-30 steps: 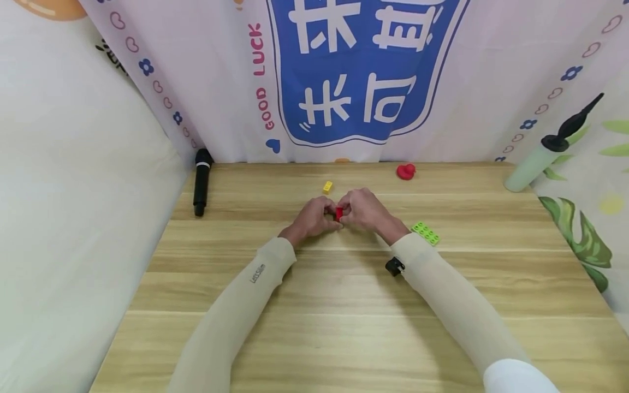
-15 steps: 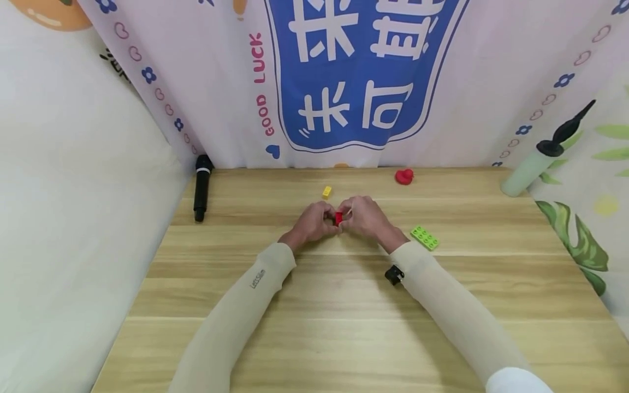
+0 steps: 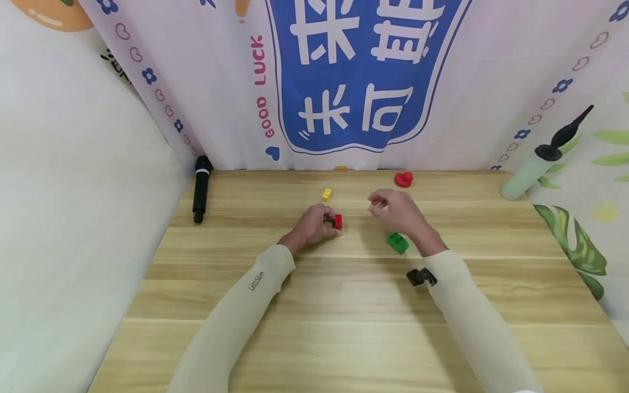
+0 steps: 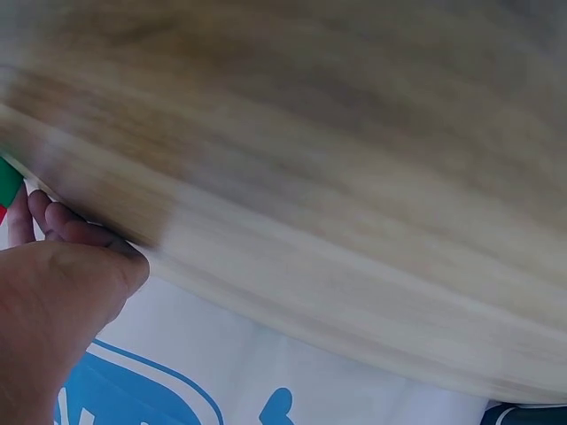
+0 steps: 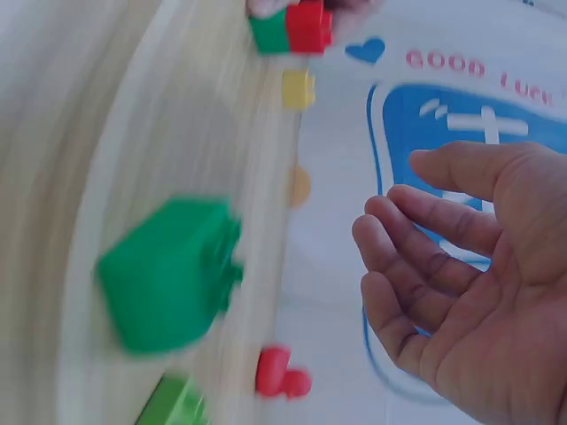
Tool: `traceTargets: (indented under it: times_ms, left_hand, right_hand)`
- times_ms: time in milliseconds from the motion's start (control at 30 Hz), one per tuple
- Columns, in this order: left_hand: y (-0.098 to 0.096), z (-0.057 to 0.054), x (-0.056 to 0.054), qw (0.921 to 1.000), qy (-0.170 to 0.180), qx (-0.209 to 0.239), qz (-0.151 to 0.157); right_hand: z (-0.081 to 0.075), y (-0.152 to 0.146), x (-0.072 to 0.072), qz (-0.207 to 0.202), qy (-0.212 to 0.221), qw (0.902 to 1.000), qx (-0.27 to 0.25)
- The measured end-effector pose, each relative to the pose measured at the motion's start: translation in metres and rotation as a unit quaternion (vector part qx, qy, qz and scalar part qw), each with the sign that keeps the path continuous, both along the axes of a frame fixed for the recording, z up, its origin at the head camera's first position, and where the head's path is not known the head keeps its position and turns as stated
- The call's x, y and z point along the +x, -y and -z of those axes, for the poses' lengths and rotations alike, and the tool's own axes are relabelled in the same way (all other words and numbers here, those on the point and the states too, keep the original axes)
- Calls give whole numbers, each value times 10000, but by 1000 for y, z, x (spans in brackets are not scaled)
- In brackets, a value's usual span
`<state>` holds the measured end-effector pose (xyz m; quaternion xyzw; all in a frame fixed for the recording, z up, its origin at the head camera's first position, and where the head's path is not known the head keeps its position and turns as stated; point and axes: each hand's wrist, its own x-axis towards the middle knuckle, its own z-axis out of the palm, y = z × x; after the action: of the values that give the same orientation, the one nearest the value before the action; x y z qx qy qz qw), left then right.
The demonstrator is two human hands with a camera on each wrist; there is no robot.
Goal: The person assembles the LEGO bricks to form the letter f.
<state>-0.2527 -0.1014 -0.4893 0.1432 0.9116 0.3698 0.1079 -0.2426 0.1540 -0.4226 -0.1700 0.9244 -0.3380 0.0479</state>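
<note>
A red toy block (image 3: 338, 220) joined on top of a green one (image 5: 270, 34) stands mid-table. My left hand (image 3: 314, 224) pinches this pair, its thumb on the near side and fingers on the far side. Only a sliver of the green block (image 4: 9, 181) shows at the edge of the left wrist view. My right hand (image 3: 399, 212) is raised over the table to the right, fingers loosely bent and holding nothing. Just below it lies a dark green block (image 3: 397, 243), blurred in the right wrist view. A lime green block (image 5: 173, 403) sits beyond that one.
A small yellow block (image 3: 326, 194) lies behind the left hand. Toward the back is a red duck-shaped toy (image 3: 404, 179). A black microphone (image 3: 201, 190) lies at the left edge, and a pale green hand pump (image 3: 528, 173) stands at the back right.
My right hand has let go of the red block and moved right. The dark green block now shows, and the lime block is covered in the head view. My left hand stays put.
</note>
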Motion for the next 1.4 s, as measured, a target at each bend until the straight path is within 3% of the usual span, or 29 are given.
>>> traceTargets:
  times_ms: [433,667,1100,1400]
  left_hand:
    - [-1,2,1,9998,30,-181,-37]
    - [-2,1,1,9999,23,-128,-4]
    - [-1,0,2,9997,-73,-210,-29]
    - [-2,-1,4,9998,-9,-163,-78]
  right_hand:
    - [17,-71,26,350,394,9970,575]
    - [32,-105,46,236,771,9915,1025]
    - [42,-104,54,518,595,9933,848]
    - [44,-104,53,461,488,9943,831]
